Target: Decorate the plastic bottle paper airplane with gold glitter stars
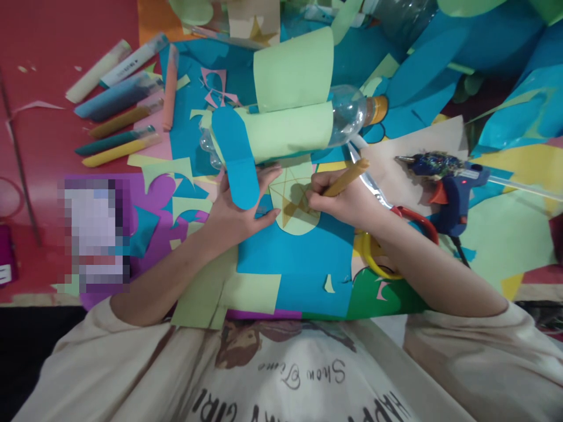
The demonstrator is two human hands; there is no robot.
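Note:
My right hand [336, 199] grips an ochre marker [347, 179], its lower end hidden by the fingers. Beneath it lies a rounded light green paper flap [301, 225] with a star outlined in ochre and partly coloured in. With thumb and forefinger apart, my left hand [229, 220] rests at the flap's left edge. A blue paper strip [237, 158] with rounded ends covers part of that hand. Just beyond, a clear plastic bottle [347, 114] with an orange cap lies on its side, wrapped in light green paper [290, 132].
Several markers [118, 97] lie at the upper left. Scissors [367, 176] with red and yellow handles sit under my right forearm. A blue glue gun [457, 196] rests at the right, its red light on. Coloured paper scraps [189, 208] cover much of the red table [39, 146].

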